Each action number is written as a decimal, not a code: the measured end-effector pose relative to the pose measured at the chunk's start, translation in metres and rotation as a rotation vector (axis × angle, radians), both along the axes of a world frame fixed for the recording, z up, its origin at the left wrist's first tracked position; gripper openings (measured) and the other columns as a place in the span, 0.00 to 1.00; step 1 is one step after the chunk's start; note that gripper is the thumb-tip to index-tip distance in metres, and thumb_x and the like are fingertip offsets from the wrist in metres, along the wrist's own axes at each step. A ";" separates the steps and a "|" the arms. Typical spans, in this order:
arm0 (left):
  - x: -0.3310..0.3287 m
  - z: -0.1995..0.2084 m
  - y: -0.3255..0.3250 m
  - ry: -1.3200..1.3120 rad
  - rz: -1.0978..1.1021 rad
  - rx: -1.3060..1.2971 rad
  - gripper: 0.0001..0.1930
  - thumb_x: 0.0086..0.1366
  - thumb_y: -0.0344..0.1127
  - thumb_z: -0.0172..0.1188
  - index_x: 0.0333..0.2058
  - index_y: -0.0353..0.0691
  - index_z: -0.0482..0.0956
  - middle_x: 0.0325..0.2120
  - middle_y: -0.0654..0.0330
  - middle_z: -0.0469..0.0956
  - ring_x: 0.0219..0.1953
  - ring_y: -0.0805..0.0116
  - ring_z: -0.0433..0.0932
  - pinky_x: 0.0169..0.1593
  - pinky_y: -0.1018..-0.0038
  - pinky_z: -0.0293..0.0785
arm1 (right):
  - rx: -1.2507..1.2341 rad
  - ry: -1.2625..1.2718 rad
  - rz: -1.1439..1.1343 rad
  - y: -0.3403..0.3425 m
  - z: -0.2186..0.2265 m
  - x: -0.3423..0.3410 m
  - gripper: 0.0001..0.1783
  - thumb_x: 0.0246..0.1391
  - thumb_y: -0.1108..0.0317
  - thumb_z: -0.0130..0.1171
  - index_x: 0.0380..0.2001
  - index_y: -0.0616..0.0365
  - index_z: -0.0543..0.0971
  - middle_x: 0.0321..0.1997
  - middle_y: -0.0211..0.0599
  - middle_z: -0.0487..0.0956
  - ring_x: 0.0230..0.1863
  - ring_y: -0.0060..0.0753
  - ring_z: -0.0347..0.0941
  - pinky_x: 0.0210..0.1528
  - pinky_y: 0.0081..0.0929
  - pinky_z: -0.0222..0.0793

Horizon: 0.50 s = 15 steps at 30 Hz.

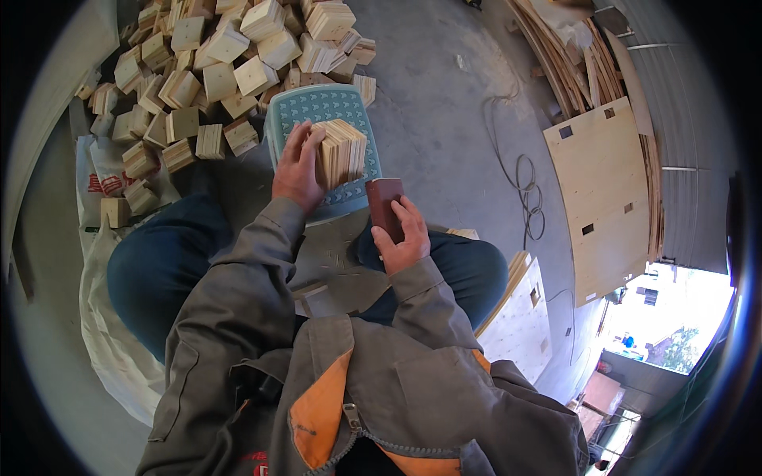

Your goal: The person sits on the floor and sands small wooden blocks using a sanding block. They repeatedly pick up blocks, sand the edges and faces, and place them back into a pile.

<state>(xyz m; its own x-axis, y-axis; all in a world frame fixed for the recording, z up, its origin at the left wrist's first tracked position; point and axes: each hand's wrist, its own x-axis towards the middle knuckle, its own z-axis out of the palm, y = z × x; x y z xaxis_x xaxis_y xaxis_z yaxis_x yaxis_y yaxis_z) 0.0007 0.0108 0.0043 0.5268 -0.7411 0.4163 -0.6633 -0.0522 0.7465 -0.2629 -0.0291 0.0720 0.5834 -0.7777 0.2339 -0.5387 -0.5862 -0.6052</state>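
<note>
A layered plywood block [343,152] rests on the teal plastic stool [305,103] in front of me. My left hand [299,173] is closed around the block's left side, with the thumb and fingertips near its top edge. Just right of the stool, my right hand [406,238] grips a flat, reddish-brown sanding block [383,208], held upright and apart from the plywood. Part of the plywood block's left face is hidden behind my left hand.
A large heap of similar wooden blocks [226,41] lies beyond and left of the stool. A white woven sack [107,301] lies at the left. Plywood sheets [599,190] lean at the right, near a loose cable [528,194] on the floor.
</note>
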 end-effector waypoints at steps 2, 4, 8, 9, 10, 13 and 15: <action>-0.006 0.000 0.007 -0.012 -0.050 0.031 0.49 0.49 0.31 0.79 0.71 0.51 0.66 0.75 0.48 0.62 0.77 0.40 0.60 0.77 0.52 0.61 | 0.020 -0.010 -0.019 -0.003 -0.004 -0.001 0.39 0.52 0.61 0.77 0.67 0.54 0.76 0.74 0.53 0.71 0.69 0.62 0.71 0.70 0.53 0.68; -0.009 0.002 0.019 -0.071 -0.129 0.107 0.54 0.45 0.36 0.83 0.72 0.51 0.64 0.77 0.47 0.59 0.78 0.42 0.58 0.77 0.53 0.61 | 0.041 -0.007 -0.035 -0.003 -0.010 -0.001 0.38 0.52 0.60 0.77 0.66 0.54 0.77 0.74 0.54 0.72 0.70 0.62 0.71 0.71 0.52 0.68; -0.015 0.019 0.041 -0.075 -0.200 0.130 0.56 0.44 0.38 0.85 0.72 0.50 0.64 0.76 0.44 0.59 0.77 0.42 0.61 0.76 0.55 0.64 | 0.106 -0.019 -0.063 -0.006 -0.019 0.002 0.37 0.53 0.57 0.76 0.65 0.56 0.78 0.73 0.55 0.72 0.71 0.61 0.70 0.73 0.51 0.66; -0.015 0.020 0.043 -0.053 -0.200 0.125 0.56 0.44 0.39 0.85 0.72 0.50 0.64 0.75 0.44 0.59 0.76 0.42 0.62 0.76 0.54 0.64 | 0.126 -0.011 -0.068 -0.008 -0.016 0.004 0.37 0.53 0.56 0.75 0.65 0.56 0.78 0.73 0.55 0.72 0.71 0.61 0.69 0.73 0.50 0.66; -0.012 0.016 0.046 -0.069 -0.215 0.112 0.56 0.44 0.39 0.85 0.72 0.50 0.64 0.75 0.44 0.60 0.76 0.42 0.63 0.75 0.55 0.66 | 0.146 -0.004 -0.072 -0.008 -0.014 0.005 0.37 0.54 0.56 0.75 0.65 0.56 0.78 0.74 0.56 0.72 0.72 0.61 0.69 0.74 0.50 0.66; -0.009 0.009 0.048 -0.108 -0.172 0.110 0.59 0.43 0.41 0.86 0.74 0.45 0.62 0.72 0.42 0.63 0.74 0.42 0.65 0.72 0.57 0.71 | 0.178 0.014 -0.127 -0.006 -0.012 0.001 0.38 0.53 0.55 0.75 0.66 0.56 0.78 0.74 0.55 0.72 0.71 0.61 0.69 0.74 0.50 0.65; -0.011 0.010 0.041 -0.061 -0.109 0.055 0.60 0.45 0.44 0.86 0.75 0.41 0.59 0.73 0.44 0.62 0.74 0.44 0.64 0.73 0.56 0.70 | 0.171 -0.009 -0.150 -0.007 -0.014 -0.004 0.38 0.53 0.56 0.75 0.66 0.56 0.78 0.74 0.54 0.72 0.71 0.61 0.70 0.73 0.49 0.66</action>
<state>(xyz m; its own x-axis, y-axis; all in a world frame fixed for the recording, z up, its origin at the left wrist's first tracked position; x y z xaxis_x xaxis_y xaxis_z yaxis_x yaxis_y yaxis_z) -0.0102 0.0515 0.0147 0.4171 -0.8152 0.4019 -0.7111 -0.0172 0.7029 -0.2667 -0.0360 0.0585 0.4564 -0.8846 0.0960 -0.6063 -0.3881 -0.6941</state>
